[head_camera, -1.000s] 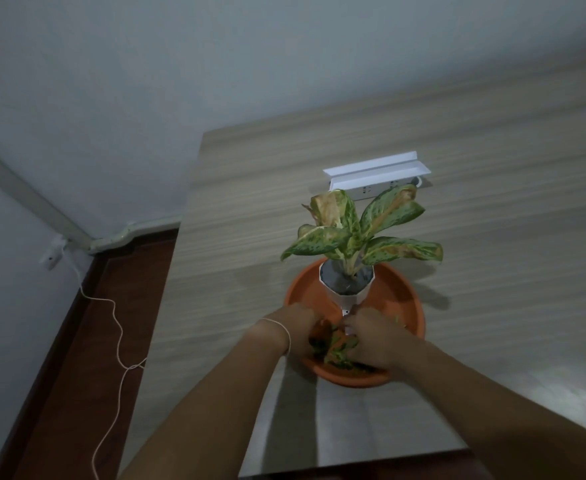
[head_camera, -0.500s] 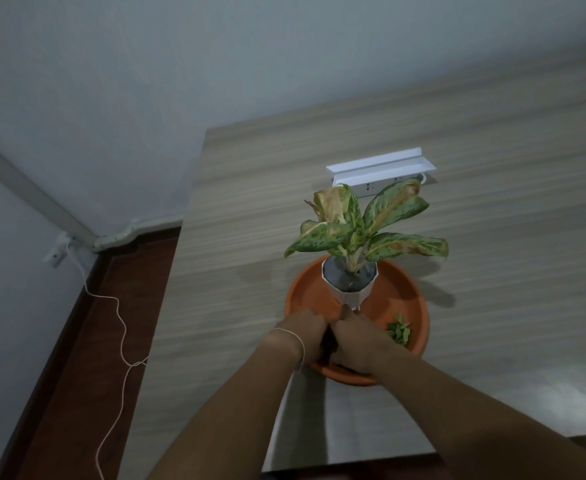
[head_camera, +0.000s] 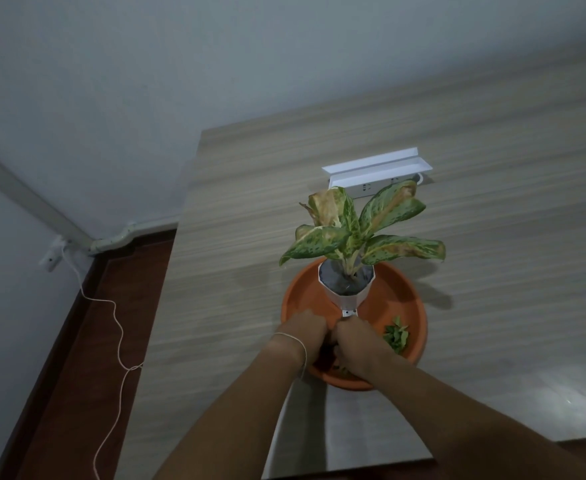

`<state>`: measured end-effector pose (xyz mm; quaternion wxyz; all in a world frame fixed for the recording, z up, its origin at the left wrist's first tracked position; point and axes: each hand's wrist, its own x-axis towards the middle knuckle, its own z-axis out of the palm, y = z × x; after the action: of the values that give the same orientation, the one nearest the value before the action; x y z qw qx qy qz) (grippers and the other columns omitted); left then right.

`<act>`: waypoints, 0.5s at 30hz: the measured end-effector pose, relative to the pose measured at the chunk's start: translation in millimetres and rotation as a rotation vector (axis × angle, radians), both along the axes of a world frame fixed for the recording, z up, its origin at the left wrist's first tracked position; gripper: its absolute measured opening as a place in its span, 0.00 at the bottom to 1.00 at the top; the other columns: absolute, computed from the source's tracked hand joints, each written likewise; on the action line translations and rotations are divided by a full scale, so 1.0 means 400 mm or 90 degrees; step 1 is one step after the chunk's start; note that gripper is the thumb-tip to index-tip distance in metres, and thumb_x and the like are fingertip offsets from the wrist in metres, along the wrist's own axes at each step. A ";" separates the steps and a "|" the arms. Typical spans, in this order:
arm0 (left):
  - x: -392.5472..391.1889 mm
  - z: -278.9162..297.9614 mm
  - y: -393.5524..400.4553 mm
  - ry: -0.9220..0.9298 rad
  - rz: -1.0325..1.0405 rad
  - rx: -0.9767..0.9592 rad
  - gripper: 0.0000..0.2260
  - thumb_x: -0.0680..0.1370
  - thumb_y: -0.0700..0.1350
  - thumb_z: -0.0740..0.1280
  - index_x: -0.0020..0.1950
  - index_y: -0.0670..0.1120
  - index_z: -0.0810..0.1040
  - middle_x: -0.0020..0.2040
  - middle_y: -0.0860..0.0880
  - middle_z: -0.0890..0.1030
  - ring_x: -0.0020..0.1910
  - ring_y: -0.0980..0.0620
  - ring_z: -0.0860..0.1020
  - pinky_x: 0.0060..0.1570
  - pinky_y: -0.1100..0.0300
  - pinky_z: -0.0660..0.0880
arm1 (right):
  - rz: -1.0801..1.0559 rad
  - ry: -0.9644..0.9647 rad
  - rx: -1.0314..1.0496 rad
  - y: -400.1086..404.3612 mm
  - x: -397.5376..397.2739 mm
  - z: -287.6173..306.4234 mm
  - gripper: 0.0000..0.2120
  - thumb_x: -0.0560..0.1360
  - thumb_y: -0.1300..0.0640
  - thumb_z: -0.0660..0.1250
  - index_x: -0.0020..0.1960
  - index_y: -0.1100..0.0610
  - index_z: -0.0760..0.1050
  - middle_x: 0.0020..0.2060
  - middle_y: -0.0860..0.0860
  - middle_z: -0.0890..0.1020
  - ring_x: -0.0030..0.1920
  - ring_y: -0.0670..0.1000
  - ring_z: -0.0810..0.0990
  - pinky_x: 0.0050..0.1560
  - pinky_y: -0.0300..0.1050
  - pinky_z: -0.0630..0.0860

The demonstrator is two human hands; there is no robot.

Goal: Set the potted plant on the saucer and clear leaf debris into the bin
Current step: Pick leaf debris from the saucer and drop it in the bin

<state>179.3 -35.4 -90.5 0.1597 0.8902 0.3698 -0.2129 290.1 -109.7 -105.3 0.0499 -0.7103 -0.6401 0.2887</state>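
Note:
The potted plant [head_camera: 348, 237], with speckled green and browning leaves in a white faceted pot [head_camera: 345, 299], stands upright in the orange saucer [head_camera: 406, 296] on the wooden table. A small heap of green leaf debris [head_camera: 397, 337] lies in the saucer's right side. My left hand [head_camera: 305, 332] and my right hand [head_camera: 357, 346] are pressed together, knuckles up, in the near part of the saucer just in front of the pot. A few green bits [head_camera: 342, 368] show under my curled right hand. What my left fingers hold is hidden.
A white power strip [head_camera: 378, 178] lies on the table [head_camera: 492, 202] behind the plant. The table's left edge runs near the saucer, with brown floor [head_camera: 87, 358] and a white cable [head_camera: 111, 327] below. No bin is in view.
The leaf heap on the saucer's right came into view as both hands shifted left and closed together in front of the pot. The plant has not moved.

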 end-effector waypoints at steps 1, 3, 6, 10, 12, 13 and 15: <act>0.005 -0.001 0.000 0.001 0.016 0.002 0.10 0.76 0.47 0.69 0.52 0.43 0.83 0.53 0.40 0.84 0.52 0.41 0.81 0.51 0.52 0.76 | -0.017 0.001 0.005 0.001 0.004 -0.003 0.10 0.77 0.63 0.62 0.51 0.63 0.82 0.51 0.60 0.84 0.53 0.60 0.81 0.49 0.47 0.74; 0.009 -0.005 0.005 -0.006 0.046 0.014 0.09 0.77 0.44 0.67 0.53 0.42 0.83 0.54 0.40 0.83 0.54 0.39 0.81 0.52 0.51 0.76 | -0.046 0.004 0.018 0.001 0.013 -0.004 0.10 0.77 0.63 0.63 0.49 0.62 0.84 0.48 0.59 0.84 0.50 0.60 0.82 0.45 0.45 0.73; 0.006 -0.008 0.012 -0.024 0.089 0.029 0.09 0.77 0.40 0.66 0.54 0.40 0.83 0.55 0.38 0.83 0.56 0.39 0.80 0.55 0.49 0.77 | -0.093 0.033 0.052 0.001 0.026 -0.008 0.10 0.76 0.60 0.65 0.47 0.58 0.86 0.46 0.56 0.86 0.47 0.57 0.83 0.46 0.46 0.78; -0.005 -0.007 0.027 -0.083 0.154 0.039 0.09 0.74 0.40 0.68 0.51 0.41 0.84 0.54 0.39 0.84 0.56 0.39 0.80 0.56 0.49 0.78 | -0.133 0.025 0.114 -0.002 0.033 -0.001 0.09 0.74 0.59 0.67 0.41 0.58 0.85 0.39 0.55 0.86 0.40 0.56 0.82 0.38 0.44 0.75; -0.007 0.009 0.033 -0.120 0.186 0.036 0.09 0.73 0.41 0.69 0.50 0.42 0.85 0.53 0.39 0.84 0.56 0.39 0.80 0.56 0.50 0.79 | -0.139 0.014 0.133 -0.002 0.030 0.013 0.09 0.74 0.60 0.67 0.39 0.61 0.84 0.34 0.55 0.82 0.36 0.56 0.79 0.36 0.44 0.70; -0.007 0.020 0.035 -0.135 0.201 0.036 0.08 0.73 0.41 0.69 0.49 0.41 0.85 0.53 0.39 0.85 0.55 0.39 0.81 0.55 0.50 0.78 | -0.143 0.015 0.147 -0.001 0.029 0.022 0.09 0.74 0.60 0.67 0.38 0.61 0.83 0.34 0.55 0.80 0.36 0.56 0.77 0.36 0.44 0.68; -0.011 0.040 0.039 -0.149 0.218 0.047 0.08 0.73 0.42 0.70 0.48 0.40 0.85 0.52 0.38 0.85 0.54 0.38 0.81 0.53 0.50 0.78 | -0.150 0.018 0.178 0.004 0.026 0.041 0.08 0.73 0.61 0.67 0.37 0.62 0.81 0.35 0.56 0.80 0.37 0.57 0.78 0.36 0.43 0.68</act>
<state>175.0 -19.7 -74.6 0.2029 0.8381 0.5024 -0.0638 300.6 -108.1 -88.7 0.1907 -0.7622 -0.5857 0.1992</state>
